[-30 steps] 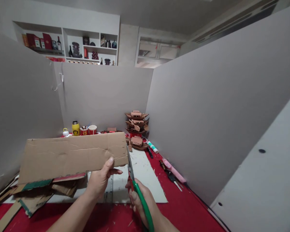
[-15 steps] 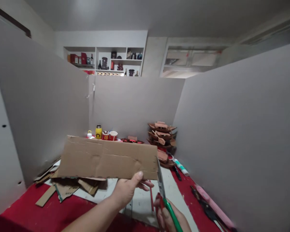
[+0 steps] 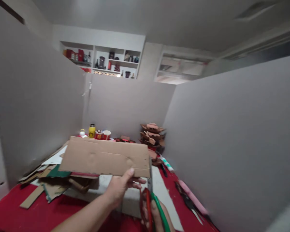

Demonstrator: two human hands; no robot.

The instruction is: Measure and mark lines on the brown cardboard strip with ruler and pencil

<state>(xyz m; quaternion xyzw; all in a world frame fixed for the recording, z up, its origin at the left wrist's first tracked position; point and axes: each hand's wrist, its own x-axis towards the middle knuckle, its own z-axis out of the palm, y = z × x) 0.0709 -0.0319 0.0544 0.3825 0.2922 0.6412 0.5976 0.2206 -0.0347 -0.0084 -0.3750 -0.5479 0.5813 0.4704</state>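
A long rectangular piece of brown cardboard point(image 3: 103, 156) is held up above the table by my left hand point(image 3: 122, 187). My thumb presses on its front near the lower right edge, with the fingers behind and below. In my right hand point(image 3: 157, 212) are scissors point(image 3: 161, 209) with one green and one red handle, their blades pointing up along the cardboard's right edge. The handles look spread apart. Part of the blades is hidden behind the cardboard, so I cannot tell whether they touch it.
Cardboard scraps point(image 3: 54, 187) lie at the left on the red tablecloth point(image 3: 9, 209). Stacked model boats point(image 3: 152, 135), paper cups point(image 3: 106, 135) and a yellow bottle point(image 3: 92, 131) stand at the back. A pink roll point(image 3: 193, 196) and a black-handled tool point(image 3: 187, 199) lie along the right wall.
The view has shifted and tilted, so things appear further left. The scissors' handles look wider apart, with the red one showing more. My left hand keeps its hold on the cardboard.
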